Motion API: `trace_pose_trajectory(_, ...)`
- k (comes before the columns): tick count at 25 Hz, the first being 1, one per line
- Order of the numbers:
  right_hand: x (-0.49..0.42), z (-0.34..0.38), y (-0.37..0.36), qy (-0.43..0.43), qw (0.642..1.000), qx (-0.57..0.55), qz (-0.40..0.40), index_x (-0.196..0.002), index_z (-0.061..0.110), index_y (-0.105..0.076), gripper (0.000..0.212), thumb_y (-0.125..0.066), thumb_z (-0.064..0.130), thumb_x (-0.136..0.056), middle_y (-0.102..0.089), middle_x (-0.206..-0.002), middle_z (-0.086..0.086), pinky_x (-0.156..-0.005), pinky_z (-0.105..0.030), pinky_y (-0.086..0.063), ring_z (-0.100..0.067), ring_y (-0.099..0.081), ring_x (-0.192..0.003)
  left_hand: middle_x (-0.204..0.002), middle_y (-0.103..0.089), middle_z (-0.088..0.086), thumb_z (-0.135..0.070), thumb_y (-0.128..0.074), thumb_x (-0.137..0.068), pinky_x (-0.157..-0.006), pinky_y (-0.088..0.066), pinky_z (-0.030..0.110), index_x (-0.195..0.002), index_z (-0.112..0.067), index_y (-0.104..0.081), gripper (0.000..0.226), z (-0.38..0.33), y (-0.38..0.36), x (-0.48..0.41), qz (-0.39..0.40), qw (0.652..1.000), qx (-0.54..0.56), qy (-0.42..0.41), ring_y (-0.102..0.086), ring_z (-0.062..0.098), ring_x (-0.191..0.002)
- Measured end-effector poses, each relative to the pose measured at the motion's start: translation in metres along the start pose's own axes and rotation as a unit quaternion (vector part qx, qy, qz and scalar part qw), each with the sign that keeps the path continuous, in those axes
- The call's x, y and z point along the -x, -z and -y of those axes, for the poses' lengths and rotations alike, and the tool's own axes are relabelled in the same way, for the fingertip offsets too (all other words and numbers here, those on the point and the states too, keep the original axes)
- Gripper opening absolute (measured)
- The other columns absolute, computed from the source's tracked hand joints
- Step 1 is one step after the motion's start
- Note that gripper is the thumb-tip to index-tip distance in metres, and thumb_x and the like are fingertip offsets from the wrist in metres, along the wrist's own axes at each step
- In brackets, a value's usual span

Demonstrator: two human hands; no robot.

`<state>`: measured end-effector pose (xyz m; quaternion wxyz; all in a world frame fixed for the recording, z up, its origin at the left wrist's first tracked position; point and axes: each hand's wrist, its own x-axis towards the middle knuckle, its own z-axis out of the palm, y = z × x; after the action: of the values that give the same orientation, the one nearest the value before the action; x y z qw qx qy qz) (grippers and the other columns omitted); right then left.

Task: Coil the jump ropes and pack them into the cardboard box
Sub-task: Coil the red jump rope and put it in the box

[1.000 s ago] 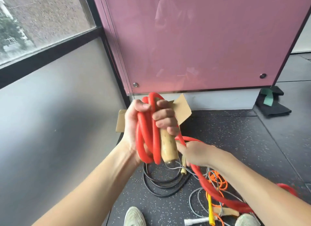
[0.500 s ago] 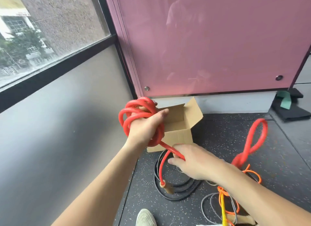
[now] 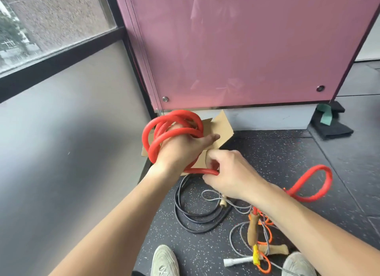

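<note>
A thick red jump rope (image 3: 164,130) is wound in several loops around my left hand (image 3: 181,150), which is held over the open cardboard box (image 3: 223,125) in the corner. My right hand (image 3: 230,177) pinches the red rope's free length just below the left wrist. The rope's tail passes behind my right forearm and loops up (image 3: 310,185) to the right. A wooden handle (image 3: 253,230) hangs below my right arm. A black jump rope (image 3: 197,216) lies coiled on the floor below the box.
Grey (image 3: 238,232) and orange (image 3: 267,222) jump ropes lie tangled on the speckled floor with wooden and white handles (image 3: 238,261). My two shoes (image 3: 164,261) are at the bottom edge. A pink panel (image 3: 246,49) stands behind the box, a grey wall on the left, black pads (image 3: 331,127) far right.
My right hand has moved up close under my left wrist, drawing the red rope in. The loops on my left hand have spread wider, and the view has shifted slightly.
</note>
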<state>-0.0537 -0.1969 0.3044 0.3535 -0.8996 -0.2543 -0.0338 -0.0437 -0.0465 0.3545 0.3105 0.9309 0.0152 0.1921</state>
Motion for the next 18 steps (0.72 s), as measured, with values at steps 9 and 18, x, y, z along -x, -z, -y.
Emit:
trace_pose_trajectory(9,0.003,-0.020,0.026,0.108,0.977,0.155,-0.103,-0.075,0.023,-0.051,0.035,-0.079,0.040,-0.062,-0.050,-0.077,0.005,-0.056,-0.034,-0.031,-0.027,-0.052,-0.062,-0.065,-0.067,0.005,-0.039,-0.064,-0.093,-0.054,-0.052,0.022,-0.092,-0.006,-0.066,0.033,-0.005,0.011,0.016,0.429,0.800,0.318,0.273,-0.063,0.014,-0.053)
trace_pose_trajectory(18,-0.004,-0.036,0.020,0.197,0.968,0.126,-0.089,-0.073,0.016,-0.057,0.039,-0.087,0.037,-0.060,-0.049,-0.077,0.001,-0.069,-0.035,-0.046,-0.018,-0.048,-0.074,-0.077,-0.065,0.019,-0.016,-0.069,-0.083,-0.065,-0.052,0.031,-0.080,-0.002,-0.068,0.014,-0.005,0.004,0.021,0.438,0.821,0.284,0.233,-0.062,0.027,-0.067)
